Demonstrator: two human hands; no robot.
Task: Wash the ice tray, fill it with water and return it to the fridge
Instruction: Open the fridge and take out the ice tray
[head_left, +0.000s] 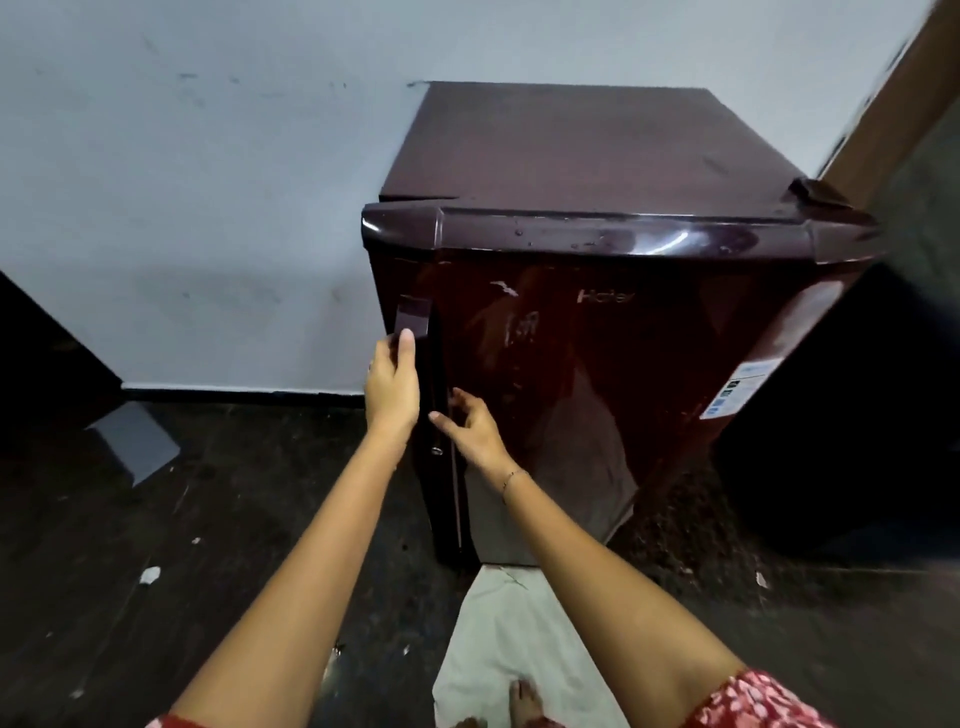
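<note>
A pale grey wall (208, 182) meets a dark, speckled floor (156, 519). A wooden frame (893, 93) runs along the upper right edge of the view.

1. Fridge position. The small maroon fridge (597, 156) stands on the floor with its back near the wall, directly in front of us. Its door (649, 364) is shut and faces us. The door carries a brand logo (605, 297) near the top and a rating label (737, 384) near its right edge. Water droplets sit on the glossy top trim of the door.

2. Left hand. Our left hand (392, 387) grips the door handle (413, 317) at the door's left edge. The thumb lies upward along the front of the handle. The fingers are pressed together and wrap behind the handle's left side, where their tips are hidden.

3. Right hand. Our right hand (475, 431) rests against the door front, just below and right of the left hand and above the keyhole (435, 449). The thumb points left toward the door's edge. The fingers are loosely bent and slightly spread. A thin bracelet (511, 478) circles the wrist.

4. Floor items. A pale cloth (509, 623) lies on the floor at the base of the fridge, and our bare foot (524, 701) stands on it. A grey sheet (137, 441) lies by the wall at left. A paper scrap (150, 574) lies nearer to us.
</note>
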